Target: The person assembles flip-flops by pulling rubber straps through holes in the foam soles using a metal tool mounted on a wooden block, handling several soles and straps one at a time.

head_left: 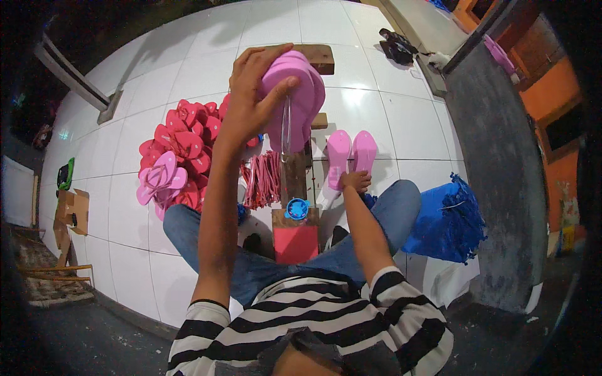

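Pink flip-flop soles (295,100) upright, long axis vertical, in left hand (254,94).

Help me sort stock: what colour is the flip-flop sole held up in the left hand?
Pink, seen in the head view: the foam flip-flop sole gripped by the left hand.

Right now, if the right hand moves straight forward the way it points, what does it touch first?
Probably the pair of pink sandal soles lying on the white tiled floor: the right hand sits just short of their near ends, though depth is hard to judge.

You had a brown cardboard box (70,210) standing open on the white tiles at your far left, and a blue plastic bag (446,222) bulging beside your right knee.
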A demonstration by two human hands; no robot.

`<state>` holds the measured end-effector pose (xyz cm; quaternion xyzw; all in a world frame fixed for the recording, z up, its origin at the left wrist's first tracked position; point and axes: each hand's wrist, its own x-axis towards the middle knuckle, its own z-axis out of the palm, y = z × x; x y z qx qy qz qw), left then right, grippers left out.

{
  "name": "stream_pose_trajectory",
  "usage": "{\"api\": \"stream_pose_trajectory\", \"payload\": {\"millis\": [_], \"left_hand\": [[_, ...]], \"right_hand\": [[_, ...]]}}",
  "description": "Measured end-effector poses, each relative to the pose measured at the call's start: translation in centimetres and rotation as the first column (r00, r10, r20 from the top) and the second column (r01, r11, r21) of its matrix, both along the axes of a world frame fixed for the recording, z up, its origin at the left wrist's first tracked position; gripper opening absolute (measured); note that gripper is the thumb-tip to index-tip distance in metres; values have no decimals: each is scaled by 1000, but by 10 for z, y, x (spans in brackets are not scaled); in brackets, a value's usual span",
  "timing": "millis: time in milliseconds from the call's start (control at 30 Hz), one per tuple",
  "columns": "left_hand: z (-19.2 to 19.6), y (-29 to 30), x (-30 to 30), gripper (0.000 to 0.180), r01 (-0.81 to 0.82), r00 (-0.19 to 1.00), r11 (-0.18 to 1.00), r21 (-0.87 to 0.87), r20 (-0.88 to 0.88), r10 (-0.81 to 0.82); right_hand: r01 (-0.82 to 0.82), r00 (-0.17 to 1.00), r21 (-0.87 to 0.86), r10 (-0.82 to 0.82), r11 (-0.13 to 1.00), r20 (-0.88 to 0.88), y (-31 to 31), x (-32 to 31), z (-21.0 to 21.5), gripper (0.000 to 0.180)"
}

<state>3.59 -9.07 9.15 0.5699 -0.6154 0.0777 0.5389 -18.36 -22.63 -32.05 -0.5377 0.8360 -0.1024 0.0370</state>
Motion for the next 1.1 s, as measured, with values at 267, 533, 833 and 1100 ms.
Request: {"api": "stream_pose_trajectory", "payload": {"millis": [267,533,833,1100], "left_hand": [[-1,9,4,45,6,1000,999,38,-31,-5],[-5,1,-5,49,-16,1000,999,-27,-24,16],[-71,107,-82,47,-120,992,980,-155,28,126],[-84,136,-98,39,56,919,966,251,-392,49]], "right_hand": [[-101,987,363,48,926,151,-9,-11,27,70],[-68,-746,283,-237,957,622,-22,-8,83,46],[-402,-425,-294,108,867,899,135,-27,217,69],[-794,134,-392,762,465,633,195,-35,226,87]]}}
